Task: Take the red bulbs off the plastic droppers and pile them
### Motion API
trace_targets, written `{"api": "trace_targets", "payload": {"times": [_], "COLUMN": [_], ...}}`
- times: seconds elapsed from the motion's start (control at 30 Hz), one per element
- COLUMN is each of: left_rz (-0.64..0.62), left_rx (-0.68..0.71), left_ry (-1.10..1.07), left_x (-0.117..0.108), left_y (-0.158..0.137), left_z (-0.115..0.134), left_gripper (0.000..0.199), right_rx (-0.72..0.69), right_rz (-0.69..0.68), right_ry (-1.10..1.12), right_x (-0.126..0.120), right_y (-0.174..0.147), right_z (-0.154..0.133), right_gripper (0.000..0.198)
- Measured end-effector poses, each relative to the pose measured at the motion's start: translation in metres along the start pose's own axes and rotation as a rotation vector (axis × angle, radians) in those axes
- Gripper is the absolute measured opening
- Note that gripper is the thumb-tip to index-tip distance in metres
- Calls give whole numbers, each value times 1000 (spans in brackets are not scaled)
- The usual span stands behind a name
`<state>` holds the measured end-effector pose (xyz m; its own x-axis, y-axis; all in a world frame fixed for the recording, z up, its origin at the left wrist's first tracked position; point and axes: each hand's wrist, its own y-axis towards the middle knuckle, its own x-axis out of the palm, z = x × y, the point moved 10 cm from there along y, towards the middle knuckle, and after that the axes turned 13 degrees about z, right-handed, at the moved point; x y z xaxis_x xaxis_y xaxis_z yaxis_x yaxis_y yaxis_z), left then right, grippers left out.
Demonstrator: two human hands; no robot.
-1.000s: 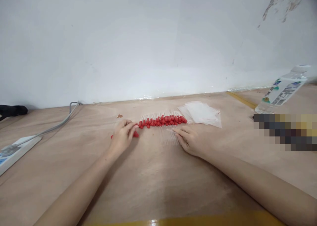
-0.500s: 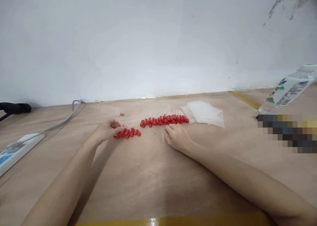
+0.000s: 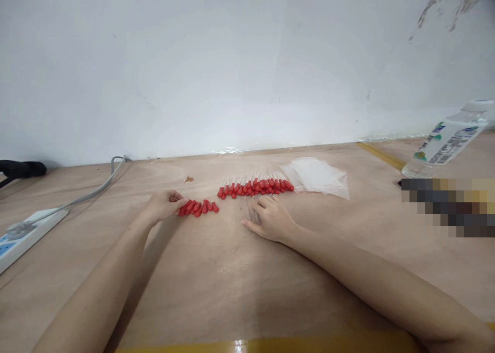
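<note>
My left hand (image 3: pixel 167 204) is closed in a pinch at the left end of a small group of droppers (image 3: pixel 204 207) with red bulbs. A thin pale stem shows at its fingertips; exactly how much it grips is partly hidden. My right hand (image 3: pixel 274 219) lies with thumb and fingers apart over a clear plastic bag (image 3: pixel 252 211) flat on the table. Just beyond its fingertips is a larger row of red-bulbed droppers (image 3: pixel 257 187), their thin clear stems pointing at the wall.
A fanned stack of clear bags (image 3: pixel 319 175) lies right of the row. Farther right a plastic bottle (image 3: pixel 448 141) stands beside a blurred-out object (image 3: pixel 448 206). On the left are a white power strip (image 3: pixel 34 234) with a grey cable (image 3: pixel 91 192) and a black object (image 3: pixel 23 170). A wall closes the back.
My right hand's thumb and fingers have spread from a pinch, and its thumb has moved left and nearer me over the bag. My left hand has barely moved, staying at the small group.
</note>
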<state>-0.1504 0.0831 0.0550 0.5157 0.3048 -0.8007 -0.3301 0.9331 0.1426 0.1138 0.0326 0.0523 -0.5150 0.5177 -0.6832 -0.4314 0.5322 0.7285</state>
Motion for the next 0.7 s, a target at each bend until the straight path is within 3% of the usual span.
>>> {"api": "trace_targets", "payload": {"times": [0.17,0.4,0.53,0.7], "left_rz": [3,87,241,181], "left_rx": [-23,78,162,337], "left_ry": [18,177,255,183], "left_x": [-1,-10,-22,8], "left_y": [4,13,4,-6], "left_z": [-8,-11,17,62], "left_gripper": [31,31,29,30], "right_rx": [1,2,-54,-68], "right_rz": [11,97,130,171], "right_ry": [4,-9,11,55], "right_x": [-2,-22,-34,-41], "right_y": [0,-6,-19,-32], "right_z": [0,12,20,31], "right_gripper": [42,32,27,21]}}
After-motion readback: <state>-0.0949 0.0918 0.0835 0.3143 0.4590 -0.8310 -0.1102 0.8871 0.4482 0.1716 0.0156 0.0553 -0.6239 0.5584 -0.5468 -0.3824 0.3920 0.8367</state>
